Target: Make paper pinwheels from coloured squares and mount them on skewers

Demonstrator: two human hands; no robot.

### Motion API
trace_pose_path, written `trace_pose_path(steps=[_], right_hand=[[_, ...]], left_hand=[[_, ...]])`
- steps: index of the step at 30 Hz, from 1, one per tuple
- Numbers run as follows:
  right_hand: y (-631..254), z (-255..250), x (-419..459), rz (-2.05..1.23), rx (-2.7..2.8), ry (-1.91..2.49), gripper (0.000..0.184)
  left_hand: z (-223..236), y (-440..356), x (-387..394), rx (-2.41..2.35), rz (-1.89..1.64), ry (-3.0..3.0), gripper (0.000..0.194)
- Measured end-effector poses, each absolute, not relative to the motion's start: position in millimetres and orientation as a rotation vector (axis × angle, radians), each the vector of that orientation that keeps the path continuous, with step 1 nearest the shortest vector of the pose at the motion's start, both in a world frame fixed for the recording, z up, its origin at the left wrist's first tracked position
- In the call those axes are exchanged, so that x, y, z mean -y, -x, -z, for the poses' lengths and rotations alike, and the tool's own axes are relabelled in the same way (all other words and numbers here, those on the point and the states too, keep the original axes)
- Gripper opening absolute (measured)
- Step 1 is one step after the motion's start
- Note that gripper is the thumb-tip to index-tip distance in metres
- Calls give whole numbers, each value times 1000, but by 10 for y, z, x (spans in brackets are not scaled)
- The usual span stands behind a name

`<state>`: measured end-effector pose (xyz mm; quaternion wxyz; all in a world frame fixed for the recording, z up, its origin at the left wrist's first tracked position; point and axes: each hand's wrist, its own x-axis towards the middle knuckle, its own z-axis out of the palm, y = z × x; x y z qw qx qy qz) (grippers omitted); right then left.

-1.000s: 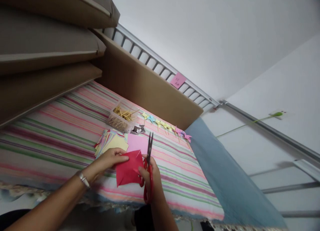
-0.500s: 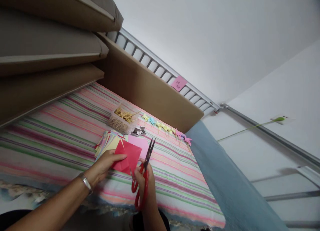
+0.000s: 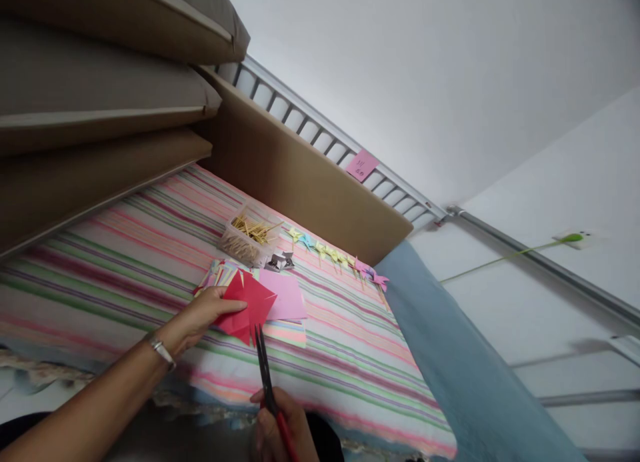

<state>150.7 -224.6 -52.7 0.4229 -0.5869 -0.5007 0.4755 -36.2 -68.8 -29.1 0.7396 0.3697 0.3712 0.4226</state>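
Note:
My left hand [image 3: 200,314] pinches a red paper square [image 3: 249,305] with cut slits, holding it just above the striped cloth [image 3: 125,249]. My right hand [image 3: 280,429] sits low at the frame's bottom edge and grips red-handled scissors [image 3: 265,372]. Their dark blades are together and point up toward the lower corner of the red paper, almost touching it. A pink sheet [image 3: 285,295] and a stack of coloured paper squares [image 3: 220,275] lie under and beside the red piece.
A clear tub of wooden sticks [image 3: 247,239] stands behind the papers, with metal clips [image 3: 280,261] beside it. A row of small paper pinwheels [image 3: 335,255] lines the cardboard panel [image 3: 300,182]. Brown cushions [image 3: 100,95] stack at left; a blue cloth [image 3: 450,355] lies at right.
My right hand has drawn the scissors back and down, away from the red paper, and the blades have come together. My left hand shifted the red paper slightly left and up.

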Motion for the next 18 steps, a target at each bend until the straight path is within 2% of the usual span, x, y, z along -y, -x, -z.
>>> trace_pose_path(steps=[7,18], right_hand=[[-1478,362,2207,-1208,1296,1532,57],[-1490,432,2134,-1266,1316,1494,51]], left_hand=[[266,354,698,-767,-916,-800,38],[215,347,721,-746,-884,-789,38]])
